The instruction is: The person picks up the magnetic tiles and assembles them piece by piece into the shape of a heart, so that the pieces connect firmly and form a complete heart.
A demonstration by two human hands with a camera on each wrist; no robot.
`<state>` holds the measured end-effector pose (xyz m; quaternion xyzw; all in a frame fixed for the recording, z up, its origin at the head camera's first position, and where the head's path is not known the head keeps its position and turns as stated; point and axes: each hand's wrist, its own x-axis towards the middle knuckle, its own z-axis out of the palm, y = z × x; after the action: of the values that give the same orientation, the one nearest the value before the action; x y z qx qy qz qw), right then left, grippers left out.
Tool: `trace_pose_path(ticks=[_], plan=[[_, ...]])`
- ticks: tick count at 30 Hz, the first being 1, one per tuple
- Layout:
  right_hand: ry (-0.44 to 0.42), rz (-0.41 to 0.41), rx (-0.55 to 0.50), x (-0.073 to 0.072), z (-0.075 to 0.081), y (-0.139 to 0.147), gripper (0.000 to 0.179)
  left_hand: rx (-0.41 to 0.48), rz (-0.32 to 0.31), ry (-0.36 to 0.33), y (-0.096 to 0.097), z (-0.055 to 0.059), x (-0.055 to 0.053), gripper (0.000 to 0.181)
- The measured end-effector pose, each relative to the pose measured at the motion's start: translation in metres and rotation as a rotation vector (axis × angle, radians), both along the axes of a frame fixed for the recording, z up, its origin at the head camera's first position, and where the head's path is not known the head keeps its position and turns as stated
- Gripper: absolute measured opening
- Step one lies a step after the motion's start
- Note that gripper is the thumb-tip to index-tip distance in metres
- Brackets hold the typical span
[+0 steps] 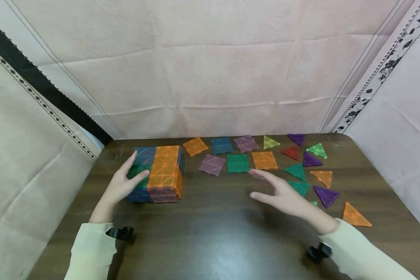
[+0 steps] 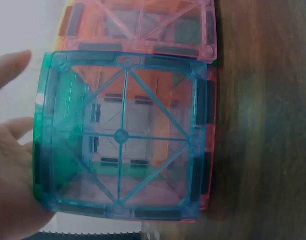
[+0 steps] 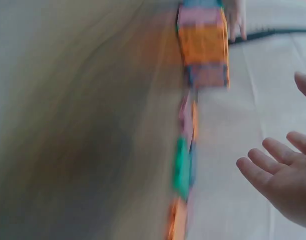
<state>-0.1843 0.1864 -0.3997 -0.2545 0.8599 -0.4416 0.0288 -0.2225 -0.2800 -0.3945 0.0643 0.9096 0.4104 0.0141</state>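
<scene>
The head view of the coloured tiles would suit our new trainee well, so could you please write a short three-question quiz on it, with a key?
1. Which of the person's hands is nearer the tile box?
A) left
B) right
C) both equally near

2. True or false: in the row of squares nearer the person, a green square lies between a purple square and an orange square.

3. How many purple triangles show in the head view?

Key
1. A: the left hand is right at its side.
2. True.
3. Three.
</scene>
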Motion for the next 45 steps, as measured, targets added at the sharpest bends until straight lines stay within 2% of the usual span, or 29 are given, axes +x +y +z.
trace_pose_path(ticks=[4, 7, 9, 15, 20, 25, 30, 35, 40, 45], plan=[[0.038, -0.113, 0.114, 0.022, -0.008, 0.053, 0.067, -0.174, -0.003, 0.026, 0.004, -0.002, -0.002, 0.09], [0.067, -0.172, 0.2, 0.035, -0.015, 0.083, 0.069, -0.287, 0.029, 0.034, 0.008, -0.004, -0.003, 0.098], [0.079, -0.195, 0.245, 0.041, -0.022, 0.099, 0.07, -0.332, 0.059, 0.031, 0.01, -0.005, -0.004, 0.104], [0.058, -0.204, 0.36, 0.045, -0.041, 0.13, 0.069, -0.357, 0.111, 0.021, 0.011, -0.009, -0.006, 0.113], [0.066, -0.16, 0.448, 0.042, -0.046, 0.135, 0.07, -0.378, 0.12, 0.033, 0.012, -0.009, -0.007, 0.113], [0.112, -0.14, 0.508, 0.038, -0.046, 0.132, 0.059, -0.377, 0.129, 0.04, 0.013, -0.008, -0.006, 0.113], [0.179, -0.121, 0.473, 0.034, -0.048, 0.127, 0.048, -0.303, 0.131, 0.066, 0.014, -0.007, -0.002, 0.11], [0.265, -0.12, 0.354, 0.032, -0.046, 0.116, 0.029, -0.167, 0.125, 0.151, 0.024, 0.001, 0.006, 0.103], [0.315, -0.122, 0.21, 0.035, -0.034, 0.085, 0.025, -0.002, 0.065, 0.254, 0.062, 0.016, 0.021, 0.092], [0.316, -0.131, 0.046, 0.036, -0.016, 0.05, 0.025, 0.185, -0.084, 0.315, 0.117, 0.023, 0.038, 0.082]])
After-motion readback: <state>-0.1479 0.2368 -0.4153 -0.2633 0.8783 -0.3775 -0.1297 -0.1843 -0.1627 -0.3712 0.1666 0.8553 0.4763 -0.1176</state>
